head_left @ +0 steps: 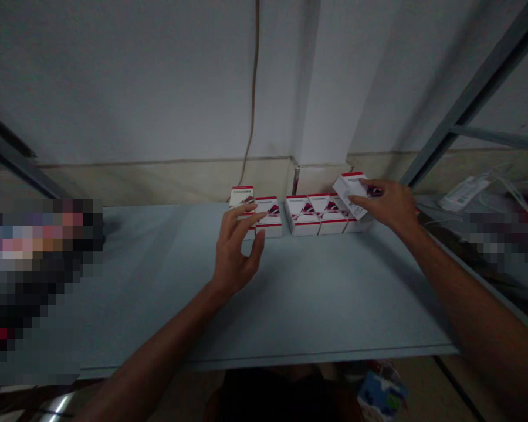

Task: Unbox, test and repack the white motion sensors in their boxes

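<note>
My right hand (389,202) grips a small white carton with a red edge (351,190), tilted above the right end of a row. That row of white and red cartons (314,212) stands side by side near the wall. A short gap to its left separates it from another carton (269,225), with a further carton (242,194) beside it, partly hidden by my fingers. My left hand (237,249) hovers in front of these two, fingers apart and holding nothing; whether a fingertip touches a carton I cannot tell.
The cartons stand on a blue-grey table (158,293) against the wall. A brown cable (254,88) hangs down behind them. Metal frame posts (462,105) rise at both sides. A white power strip (464,193) lies at the right. The far left is blurred out.
</note>
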### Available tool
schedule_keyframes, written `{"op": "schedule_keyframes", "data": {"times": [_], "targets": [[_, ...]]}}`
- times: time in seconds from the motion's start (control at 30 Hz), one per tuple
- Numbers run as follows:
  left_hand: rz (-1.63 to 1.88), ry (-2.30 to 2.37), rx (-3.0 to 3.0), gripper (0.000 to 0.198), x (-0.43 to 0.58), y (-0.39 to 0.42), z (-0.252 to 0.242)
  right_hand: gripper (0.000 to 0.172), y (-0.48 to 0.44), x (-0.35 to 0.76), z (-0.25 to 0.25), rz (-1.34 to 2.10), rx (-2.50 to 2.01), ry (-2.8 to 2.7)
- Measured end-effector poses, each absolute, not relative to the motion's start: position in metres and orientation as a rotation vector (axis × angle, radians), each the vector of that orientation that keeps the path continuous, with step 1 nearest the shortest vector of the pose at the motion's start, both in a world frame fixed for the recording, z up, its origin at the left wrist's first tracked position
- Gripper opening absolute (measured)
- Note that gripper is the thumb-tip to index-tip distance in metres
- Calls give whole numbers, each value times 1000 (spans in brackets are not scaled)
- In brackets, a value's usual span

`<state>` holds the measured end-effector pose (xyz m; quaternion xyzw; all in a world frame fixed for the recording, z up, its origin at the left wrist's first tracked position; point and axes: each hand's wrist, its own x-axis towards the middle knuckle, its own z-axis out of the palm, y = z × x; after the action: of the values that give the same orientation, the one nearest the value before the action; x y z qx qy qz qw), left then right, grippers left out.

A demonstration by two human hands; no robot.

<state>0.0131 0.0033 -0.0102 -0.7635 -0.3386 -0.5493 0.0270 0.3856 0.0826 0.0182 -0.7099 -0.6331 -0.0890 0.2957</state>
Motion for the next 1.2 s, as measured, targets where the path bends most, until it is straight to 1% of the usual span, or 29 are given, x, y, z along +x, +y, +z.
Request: {"op": "schedule_keyframes", "data": {"times": [0.07,0.13,0.3,0.4,0.53,0.6,0.67,0.7,0.77,0.83,0.87,0.93,1.03,1.13,1.2], "targets": [[-1661,-1023,-2356,27,14,3,-11,70,86,384,11,-248,-2001,-1655],[-1647,-1031,-2332,23,13,3,-10,66,84,377,7,-261,-2019,-1676],[-1682,-1044,-2198,15,9,6,-11,73,71,373,2,-187,-1911,-1804],[-1710,-1083,-2126,12,6,10,-12,71,67,374,0,-220,-1905,-1809],[-1744,-1155,-2055,10,0,16,-14,65,68,367,-3,-295,-1911,-1802],[-1729,-1205,-2030,13,-4,20,-16,64,66,363,-3,-277,-1926,-1792],[-1691,-1261,-2020,22,-6,26,-19,65,62,361,-1,-286,-1909,-1758],[-1675,-1291,-2018,31,-7,30,-22,66,59,360,1,-331,-1857,-1732],[-1650,-1366,-2014,57,-9,40,-28,65,51,358,6,-482,-1653,-1684],[-1578,-1480,-2013,84,-10,51,-36,57,42,354,9,-608,-1393,-1676],[-1510,-1539,-2026,89,-12,56,-40,52,38,351,10,-632,-1286,-1688],[-1376,-1632,-2051,85,-14,63,-46,40,32,340,7,-610,-1161,-1758],[-1310,-1648,-2047,70,-20,66,-48,28,27,319,-4,-496,-1084,-1942],[-1365,-1513,-2029,62,-24,59,-42,23,24,298,-15,-376,-960,-2020],[-1393,-1335,-2069,61,-25,50,-36,23,21,288,-17,-237,-894,-1983]]}}
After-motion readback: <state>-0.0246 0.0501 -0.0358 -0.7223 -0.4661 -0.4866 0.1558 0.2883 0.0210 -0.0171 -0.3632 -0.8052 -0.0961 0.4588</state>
